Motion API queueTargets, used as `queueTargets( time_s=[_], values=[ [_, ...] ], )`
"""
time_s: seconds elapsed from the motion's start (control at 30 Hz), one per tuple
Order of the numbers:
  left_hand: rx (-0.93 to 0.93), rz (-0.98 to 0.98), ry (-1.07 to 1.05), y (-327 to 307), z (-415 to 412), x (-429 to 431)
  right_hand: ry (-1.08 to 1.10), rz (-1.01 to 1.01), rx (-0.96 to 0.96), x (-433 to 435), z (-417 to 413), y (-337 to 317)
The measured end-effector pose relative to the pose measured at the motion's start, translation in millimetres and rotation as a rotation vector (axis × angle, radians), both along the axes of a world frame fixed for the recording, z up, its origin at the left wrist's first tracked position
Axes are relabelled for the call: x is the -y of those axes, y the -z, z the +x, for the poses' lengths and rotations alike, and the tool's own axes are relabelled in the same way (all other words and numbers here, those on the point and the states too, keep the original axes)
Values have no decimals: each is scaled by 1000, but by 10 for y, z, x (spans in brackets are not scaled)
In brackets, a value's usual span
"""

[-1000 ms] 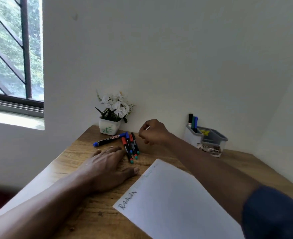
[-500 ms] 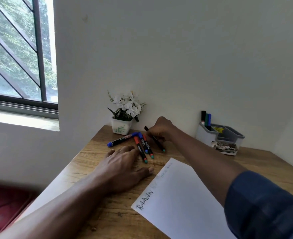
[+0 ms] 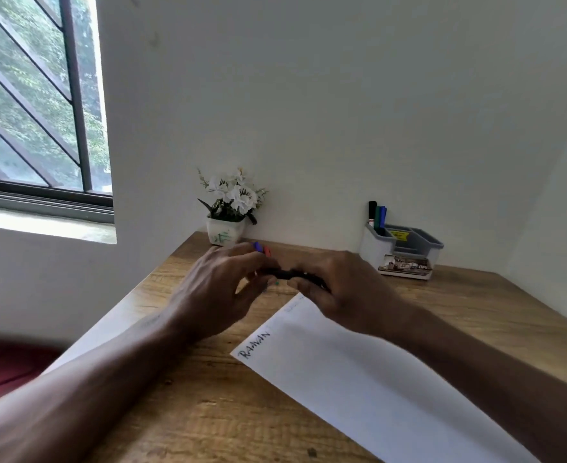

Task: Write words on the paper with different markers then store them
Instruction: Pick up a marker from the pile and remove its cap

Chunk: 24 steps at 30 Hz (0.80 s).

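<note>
Centre frame: left hand (image 3: 222, 289) pinches one end of a black marker (image 3: 287, 274), and right hand (image 3: 339, 289) curls round the barrel; probably uncapping. Paper (image 3: 359, 379), lower right, bears one clear word. Loose markers (image 3: 262, 249) and three in the organizer (image 3: 409, 253) show that most writing and storing remains.

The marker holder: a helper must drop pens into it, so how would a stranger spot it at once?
On the wooden desk, look along the white wall toward the far right. The marker holder stands there against the wall. Unlike the white flower pot further left, it is grey, boxy, divided into compartments, with three markers upright in its left corner.
</note>
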<state>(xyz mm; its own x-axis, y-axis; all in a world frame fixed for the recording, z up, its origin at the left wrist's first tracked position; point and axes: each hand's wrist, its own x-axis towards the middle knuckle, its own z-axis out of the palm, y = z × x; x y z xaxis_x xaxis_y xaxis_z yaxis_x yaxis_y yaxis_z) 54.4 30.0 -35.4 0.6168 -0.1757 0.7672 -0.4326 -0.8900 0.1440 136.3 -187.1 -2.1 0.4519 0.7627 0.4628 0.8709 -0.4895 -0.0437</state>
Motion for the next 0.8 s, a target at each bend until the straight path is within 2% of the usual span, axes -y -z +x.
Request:
queueTargets(
  time_s=[0.27,0.4,0.5,0.6,0.7,0.8],
  values=[
    [12,58,38,-22,-47,80,58,160,183,15,-119,255],
    [76,45,4,-55,-53,87,153,210,148,14,-89,303],
    [52,57,11,-37,-62,83,222,260,147,73,-118,382],
    [-14,-38,-18,-31,-71,3,254,271,67,155,-153,369],
    [-134,-52,-68,-20,-73,-86,228,315,-63,237,-111,333],
    [-226,-58,-146,17,-50,-118,73,432,-276,275,-64,308]
  ],
)
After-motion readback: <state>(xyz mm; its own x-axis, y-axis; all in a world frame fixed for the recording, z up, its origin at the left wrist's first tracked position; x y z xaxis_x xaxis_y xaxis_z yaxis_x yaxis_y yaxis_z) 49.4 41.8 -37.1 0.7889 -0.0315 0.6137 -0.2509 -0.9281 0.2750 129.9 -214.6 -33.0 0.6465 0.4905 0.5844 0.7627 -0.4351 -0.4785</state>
